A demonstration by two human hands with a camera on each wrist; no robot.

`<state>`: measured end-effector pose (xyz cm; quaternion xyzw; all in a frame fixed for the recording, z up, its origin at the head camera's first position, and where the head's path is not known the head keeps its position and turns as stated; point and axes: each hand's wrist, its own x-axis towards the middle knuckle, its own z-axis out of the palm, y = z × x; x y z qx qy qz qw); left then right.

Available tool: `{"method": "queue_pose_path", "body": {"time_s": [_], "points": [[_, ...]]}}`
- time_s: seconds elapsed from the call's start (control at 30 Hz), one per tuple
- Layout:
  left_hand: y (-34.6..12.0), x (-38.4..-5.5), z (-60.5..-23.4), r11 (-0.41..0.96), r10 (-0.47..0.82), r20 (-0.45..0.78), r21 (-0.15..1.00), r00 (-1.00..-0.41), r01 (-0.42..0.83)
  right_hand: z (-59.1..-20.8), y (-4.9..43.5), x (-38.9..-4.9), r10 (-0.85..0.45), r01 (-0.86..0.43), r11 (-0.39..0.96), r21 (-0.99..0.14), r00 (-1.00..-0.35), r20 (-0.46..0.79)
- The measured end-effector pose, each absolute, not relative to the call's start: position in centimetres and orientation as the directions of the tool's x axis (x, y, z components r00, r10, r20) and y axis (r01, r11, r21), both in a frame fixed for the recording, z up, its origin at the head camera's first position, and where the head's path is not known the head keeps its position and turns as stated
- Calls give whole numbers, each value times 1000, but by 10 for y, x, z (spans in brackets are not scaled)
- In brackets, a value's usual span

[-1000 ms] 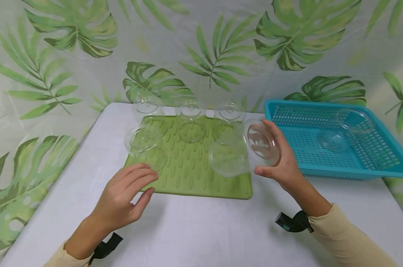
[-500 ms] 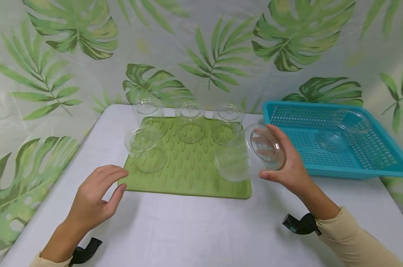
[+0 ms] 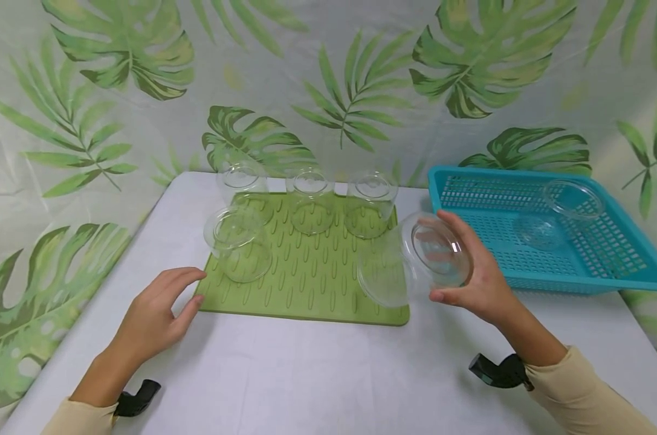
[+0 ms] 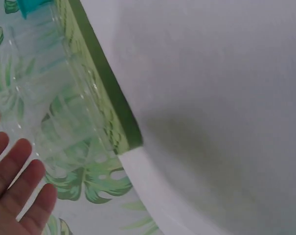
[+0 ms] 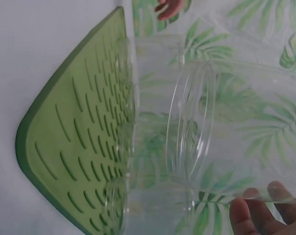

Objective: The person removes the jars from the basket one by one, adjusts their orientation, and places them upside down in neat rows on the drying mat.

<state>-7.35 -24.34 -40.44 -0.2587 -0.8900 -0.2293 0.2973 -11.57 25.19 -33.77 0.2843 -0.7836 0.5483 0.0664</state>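
Note:
My right hand [image 3: 480, 278] grips a clear jar [image 3: 385, 275] around its base end, fingers behind and thumb below. The jar is tilted, its wide mouth turned left over the front right part of a green ribbed mat [image 3: 306, 299]. In the right wrist view, the jar's ringed rim [image 5: 189, 127] faces the mat. My left hand [image 3: 151, 317] holds nothing, its fingers relaxed beside the mat's front left corner. Closest to it is another clear jar [image 3: 243, 257], standing mouth down on the mat. Three more clear jars [image 3: 312, 202] form a row along the mat's back edge.
A turquoise perforated basket [image 3: 556, 282] stands at the right, with a clear jar [image 3: 570, 202] lying tilted inside. Behind the white-covered table [image 3: 306, 386] hangs a leaf-patterned cloth [image 3: 361, 72]. Each wrist carries a small black camera.
My left hand has drawn back left from the front left jar. The right hand has moved slightly right and toward me with its jar, turning the jar so its side shows more.

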Motion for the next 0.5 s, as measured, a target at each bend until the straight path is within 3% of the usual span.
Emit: {"method": "queue_pose_path", "body": {"time_s": [0.2,0.5], "points": [[-251,-78,-410,833,366,486,208,-794,512,-338,255,-115,-382,-518,305,-799,-835,395],[-255,-86,-414,841,403,413,184,-817,509,-338,258,-116,-434,-540,229,-810,-801,412]]}}
